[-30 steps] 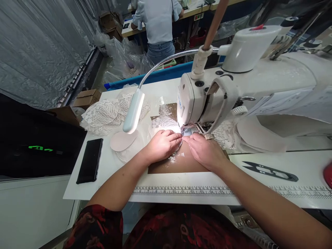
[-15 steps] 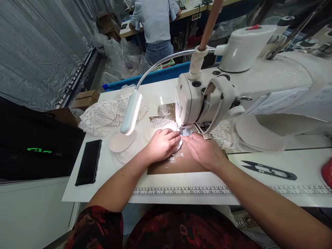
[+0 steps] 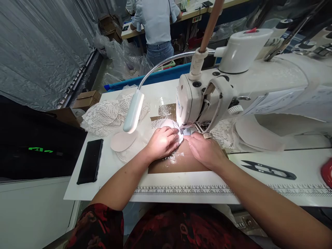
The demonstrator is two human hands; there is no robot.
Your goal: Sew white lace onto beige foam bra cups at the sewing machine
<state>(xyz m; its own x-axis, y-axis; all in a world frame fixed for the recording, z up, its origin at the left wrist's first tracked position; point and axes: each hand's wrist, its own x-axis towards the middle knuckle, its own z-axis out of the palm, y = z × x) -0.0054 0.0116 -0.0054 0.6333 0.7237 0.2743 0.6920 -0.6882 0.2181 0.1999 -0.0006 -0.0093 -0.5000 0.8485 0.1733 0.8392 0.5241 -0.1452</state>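
Observation:
Under the needle area of a white sewing machine (image 3: 188,100) lies a pale lace piece (image 3: 167,122), brightly lit. My left hand (image 3: 163,142) is closed over its near side, fingers bent and pressing it down. From the other side my right hand (image 3: 204,148) pinches at the lace edge with its fingertips, just in front of the presser foot. The thumbs and the part of the lace under my fingers are hidden. A brown sheet (image 3: 192,164) with shiny clear tape lies beneath both hands.
A lamp (image 3: 133,110) on a bendy neck hangs left of the machine. Lace pieces (image 3: 103,117), a beige oval pad (image 3: 123,141) and a phone (image 3: 90,161) lie left. Thread snips (image 3: 268,169) and pale pads (image 3: 259,135) lie right. A ruler strip (image 3: 181,191) runs along the front. A person (image 3: 157,24) works beyond.
The lace has shifted slightly under the needle area, with my left hand turning a little along with it. My right hand stays nearly in place. The whole view has moved slightly.

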